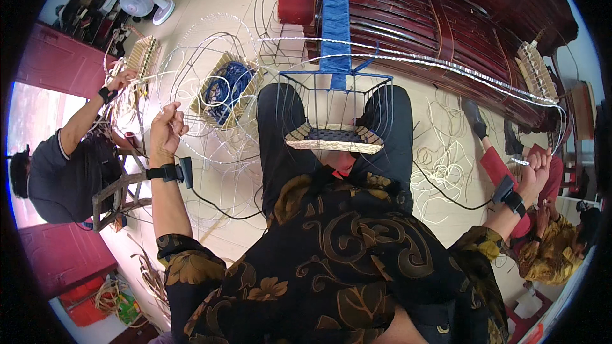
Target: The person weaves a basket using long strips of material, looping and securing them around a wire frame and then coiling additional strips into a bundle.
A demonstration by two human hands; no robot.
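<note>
A wire basket frame (331,99) with a partly woven tan and dark base (334,139) rests on my lap between my knees. A blue woven band (335,13) runs up from its far rim. My left hand (167,130) is raised out to the left, fist closed on a pale weaving strand (210,99). Far out to the right, my right hand (537,167) is closed on the other stretched length of pale strand (446,67), which arcs across above the basket. Both wrists wear black bands with cables.
A dark red slatted wooden bench (440,19) stands ahead. Bare wire frames (210,44) and a half-woven basket with blue cord (226,86) lie on the tiled floor. One person works at the left (70,159), another sits at the right (548,242). A fan (143,3) stands far left.
</note>
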